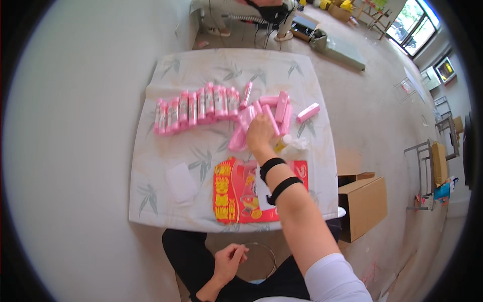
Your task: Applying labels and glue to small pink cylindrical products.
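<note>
Head view, one table [151,191] with leaf-print cloth. Right hand [259,132]: reached across, fingers curled down among a loose heap of pink tubes [274,109]; whether it grips one, cannot tell. Left hand [230,259]: loosely curled in the lap, holding nothing. Neat row of pink tubes [193,108] just left of the heap; one stray tube [308,112] apart to the right. Red printed packet [232,191] under the forearm. Risk: the wrist or sleeve could sweep loose tubes into the ordered row, or roll the stray tube off the far edge.
</note>
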A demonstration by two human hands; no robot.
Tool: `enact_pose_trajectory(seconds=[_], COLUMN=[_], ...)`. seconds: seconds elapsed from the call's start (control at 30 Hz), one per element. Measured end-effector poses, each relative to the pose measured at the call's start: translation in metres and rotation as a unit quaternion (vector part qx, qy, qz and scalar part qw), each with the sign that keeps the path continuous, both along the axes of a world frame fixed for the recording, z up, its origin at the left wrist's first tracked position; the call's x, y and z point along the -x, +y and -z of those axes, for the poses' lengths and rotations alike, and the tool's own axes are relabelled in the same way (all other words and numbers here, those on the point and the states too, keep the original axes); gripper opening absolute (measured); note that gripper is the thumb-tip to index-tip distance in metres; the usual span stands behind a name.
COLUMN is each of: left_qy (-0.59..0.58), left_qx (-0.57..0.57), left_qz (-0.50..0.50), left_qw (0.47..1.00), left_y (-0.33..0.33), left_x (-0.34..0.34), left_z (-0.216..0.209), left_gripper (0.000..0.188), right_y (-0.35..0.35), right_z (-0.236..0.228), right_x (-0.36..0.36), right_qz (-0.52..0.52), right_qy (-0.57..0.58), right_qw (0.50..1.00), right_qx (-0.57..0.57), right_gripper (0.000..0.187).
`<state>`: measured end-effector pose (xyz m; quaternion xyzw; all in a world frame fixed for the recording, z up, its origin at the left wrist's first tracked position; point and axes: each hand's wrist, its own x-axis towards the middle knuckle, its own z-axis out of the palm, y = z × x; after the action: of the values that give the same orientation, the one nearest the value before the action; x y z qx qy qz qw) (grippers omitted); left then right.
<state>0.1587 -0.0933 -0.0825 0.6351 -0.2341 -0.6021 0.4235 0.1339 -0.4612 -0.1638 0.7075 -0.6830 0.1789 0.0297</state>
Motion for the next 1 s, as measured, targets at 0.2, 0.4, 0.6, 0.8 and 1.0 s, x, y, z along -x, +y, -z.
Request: enact_pose_trajectory(seconds=[0.2, 0.4, 0.6, 0.8, 1.0], left_qy=[-0.037, -0.056, -0.035, -0.068, -0.024], left_qx=[-0.03, 0.018, 0.01, 0.004, -0.033], left_qz=[-0.047, -0.056, -0.066, -0.06, -0.031], left_qw=[0.998, 0.997, 0.997, 0.996, 0.999], left_y=[0.013, 0.0, 0.006, 0.014, 0.019], left_x=[-0.019, -0.021, -0.021, -0.028, -0.034], left_z=[0.018, 0.0, 0.006, -0.003, 0.012], left_gripper=[0.021, 0.022, 0.025, 0.026, 0.016], right_y=[-0.023, -0.022, -0.026, -0.006, -0.012], right_z=[0.002, 0.019, 0.029, 0.001, 0.009], right_x=[-0.014, -0.022, -0.016, -0.038, -0.023], right_qz=[0.09, 0.06, 0.031, -0.035, 0.024], right_qy=[-0.013, 0.053, 0.092, 0.072, 0.047], right_qw=[0.982, 0.992, 0.985, 0.975, 0.991], right_qx=[-0.163, -0.1, -0.14, -0.206, -0.124], right_gripper=[0.021, 0.021, 0.021, 0.015, 0.016])
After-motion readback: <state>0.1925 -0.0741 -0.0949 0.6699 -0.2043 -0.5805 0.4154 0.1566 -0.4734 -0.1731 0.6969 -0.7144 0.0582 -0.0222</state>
